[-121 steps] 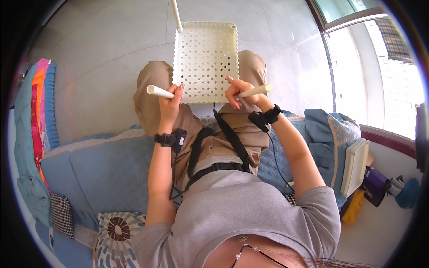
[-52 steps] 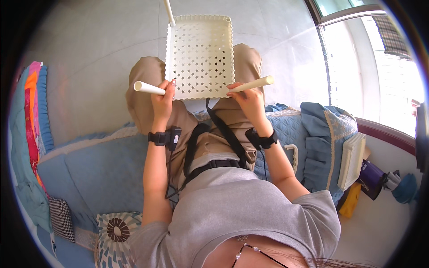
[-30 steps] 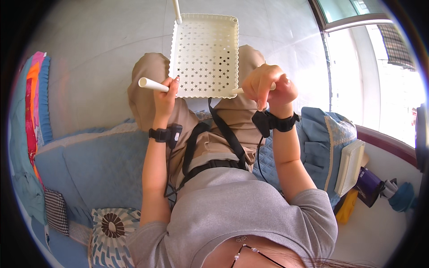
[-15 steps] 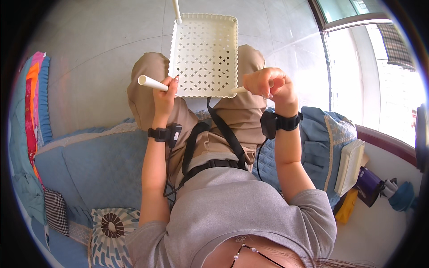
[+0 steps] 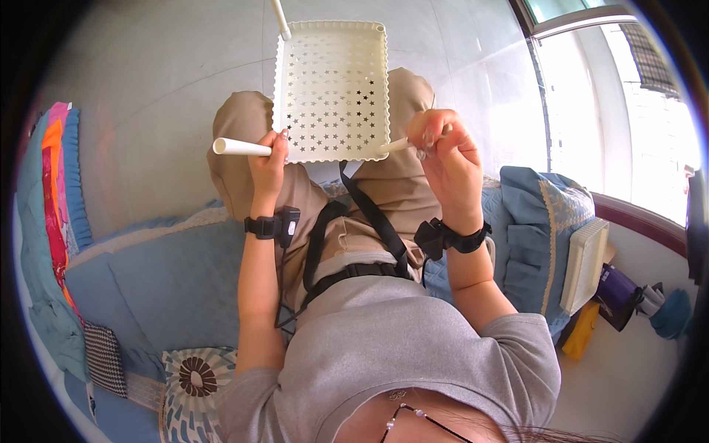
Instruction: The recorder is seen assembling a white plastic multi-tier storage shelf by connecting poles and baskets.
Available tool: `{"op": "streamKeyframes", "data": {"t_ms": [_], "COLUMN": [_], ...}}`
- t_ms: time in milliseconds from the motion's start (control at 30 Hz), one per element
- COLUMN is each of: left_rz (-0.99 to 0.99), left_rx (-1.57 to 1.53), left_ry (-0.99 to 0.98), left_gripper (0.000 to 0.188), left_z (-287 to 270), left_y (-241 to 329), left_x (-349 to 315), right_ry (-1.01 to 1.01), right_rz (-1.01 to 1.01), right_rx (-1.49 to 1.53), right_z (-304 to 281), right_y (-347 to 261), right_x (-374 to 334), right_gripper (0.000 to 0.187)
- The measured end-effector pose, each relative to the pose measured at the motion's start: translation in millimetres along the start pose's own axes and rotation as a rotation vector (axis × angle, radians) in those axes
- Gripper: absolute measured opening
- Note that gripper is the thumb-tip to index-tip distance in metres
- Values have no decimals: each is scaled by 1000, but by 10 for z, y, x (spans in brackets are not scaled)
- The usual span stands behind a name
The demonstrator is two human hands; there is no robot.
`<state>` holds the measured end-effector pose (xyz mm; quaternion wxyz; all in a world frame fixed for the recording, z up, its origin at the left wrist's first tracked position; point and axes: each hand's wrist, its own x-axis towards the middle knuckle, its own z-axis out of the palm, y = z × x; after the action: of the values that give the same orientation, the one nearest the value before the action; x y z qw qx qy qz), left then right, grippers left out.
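Observation:
A cream plastic basket tray (image 5: 336, 88) with a scalloped rim and star-shaped holes is held out over my knees. My left hand (image 5: 269, 159) is closed round a white tube (image 5: 240, 147) at the tray's near left corner; the tube points out to the left. At the near right corner, my right hand (image 5: 447, 144) has its fingers closed on another white tube (image 5: 397, 145), whose outer end they hide. A third white tube (image 5: 281, 18) stands out from the far left corner. The far right corner shows a round socket (image 5: 380, 28) without a tube.
I sit on a blue quilted sofa (image 5: 140, 295) with a patterned cushion (image 5: 196, 376). Another cream tray (image 5: 583, 266) leans by the sofa's right arm, near a purple box (image 5: 617, 295). Folded bright cloths (image 5: 55, 177) lie at the left; a bright window (image 5: 605, 125) is at the right.
The tray has shifted slightly left. The left tube has swung to lie more level, its end further left. My right hand has turned on its tube, with the wrist lower and further left.

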<state>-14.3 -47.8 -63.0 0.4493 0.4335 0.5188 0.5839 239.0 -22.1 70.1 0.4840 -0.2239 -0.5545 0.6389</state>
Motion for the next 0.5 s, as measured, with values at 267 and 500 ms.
{"op": "streamKeyframes", "data": {"t_ms": [267,500], "left_rz": [15,18], "left_rx": [10,33], "left_ry": [-23,18], "left_gripper": [34,39], "left_z": [-25,62], "left_y": [-65,26], "left_x": [0,-7], "right_ry": [509,309], "right_rz": [-373,-355], "right_rx": [-218,-332], "right_z": [506,232], "right_y": [186,97], "right_x": [-100,-32], "right_gripper": [12,28]}}
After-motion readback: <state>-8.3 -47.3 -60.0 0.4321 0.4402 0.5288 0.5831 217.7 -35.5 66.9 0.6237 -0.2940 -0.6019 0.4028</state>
